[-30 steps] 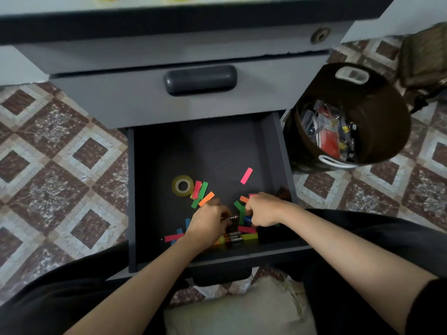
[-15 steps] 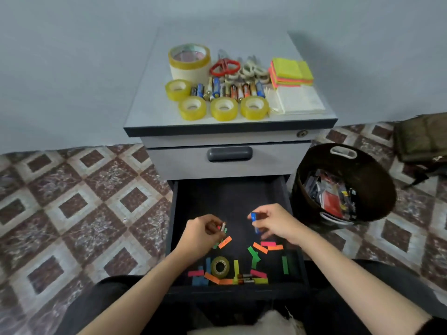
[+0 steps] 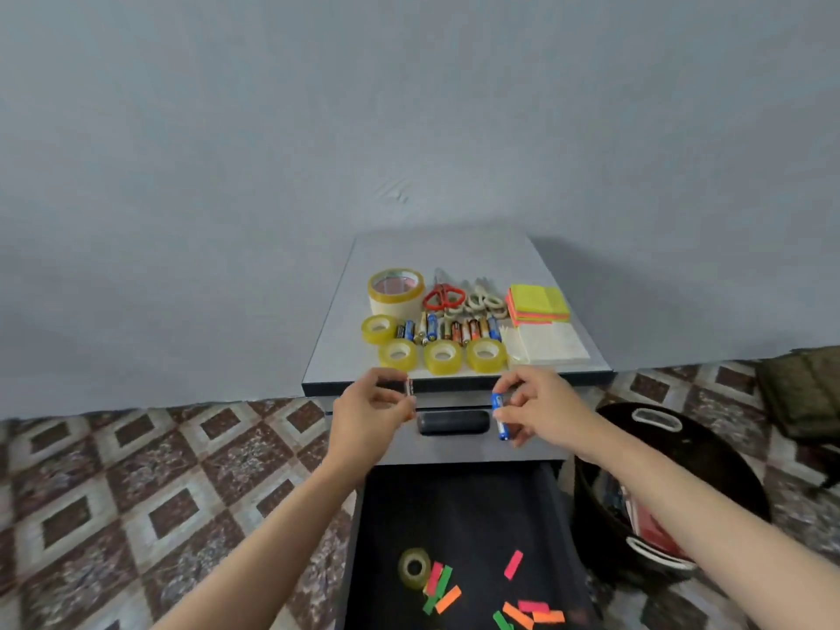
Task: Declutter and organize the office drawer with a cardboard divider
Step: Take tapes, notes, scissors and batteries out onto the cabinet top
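Two batteries are leaving with us: our left hand (image 3: 370,413) is pinching a dark cylindrical battery (image 3: 409,386), and our right hand (image 3: 543,406) is pinching a blue cylindrical battery (image 3: 500,416). Moments ago both hands were working low inside the open black drawer (image 3: 454,507); now we are raising them above it, toward the sorted battery row (image 3: 450,331) beyond it, so the emptying is progressing. A small yellow tape roll (image 3: 414,568) and bright paper strips (image 3: 443,584) are lying loose at the drawer's front. No cardboard divider is showing.
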Motion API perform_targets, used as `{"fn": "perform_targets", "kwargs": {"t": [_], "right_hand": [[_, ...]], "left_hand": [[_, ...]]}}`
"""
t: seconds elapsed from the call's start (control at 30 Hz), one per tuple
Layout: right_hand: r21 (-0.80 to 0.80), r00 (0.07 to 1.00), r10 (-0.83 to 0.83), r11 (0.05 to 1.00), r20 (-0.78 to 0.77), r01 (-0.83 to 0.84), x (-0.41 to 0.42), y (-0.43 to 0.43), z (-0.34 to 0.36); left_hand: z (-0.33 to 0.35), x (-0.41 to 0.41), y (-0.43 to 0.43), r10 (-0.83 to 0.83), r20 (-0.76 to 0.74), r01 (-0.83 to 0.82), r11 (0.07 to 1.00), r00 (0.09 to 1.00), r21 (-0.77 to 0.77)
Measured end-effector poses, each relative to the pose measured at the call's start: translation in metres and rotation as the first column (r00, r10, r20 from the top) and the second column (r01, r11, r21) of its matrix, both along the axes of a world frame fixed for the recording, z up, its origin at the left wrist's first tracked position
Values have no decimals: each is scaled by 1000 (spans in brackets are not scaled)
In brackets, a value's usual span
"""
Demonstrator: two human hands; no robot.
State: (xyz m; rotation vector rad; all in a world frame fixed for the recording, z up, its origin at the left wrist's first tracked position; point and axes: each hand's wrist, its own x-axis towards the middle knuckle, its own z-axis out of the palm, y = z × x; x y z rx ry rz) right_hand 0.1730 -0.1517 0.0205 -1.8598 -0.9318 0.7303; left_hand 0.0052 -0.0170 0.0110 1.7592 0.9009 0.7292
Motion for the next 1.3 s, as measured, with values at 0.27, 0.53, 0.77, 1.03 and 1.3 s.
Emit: {"fn": "perform_targets", "kwargs": {"t": [0.27, 0.53, 0.77, 1.03, 1.3], "right_hand": [[157, 996, -47, 987, 71, 35, 36, 51, 57], [101, 995, -102, 990, 10, 100, 60, 88, 48], [44, 995, -103, 994, 2, 103, 68, 110, 36], [-72, 985, -78, 993, 152, 90, 63, 140, 33], [-140, 972, -53, 986, 228, 87, 57, 155, 24]], "left_hand": [[64, 55, 61, 4, -78, 3, 996, 997, 91], [58, 108, 101, 31, -343, 27, 986, 939, 164], [46, 126, 118, -38, -479, 136, 976, 877, 172], [37, 122, 130, -67, -496, 173, 970, 866, 171], [39, 107, 122, -76, -454, 201, 951, 888, 234]]}}
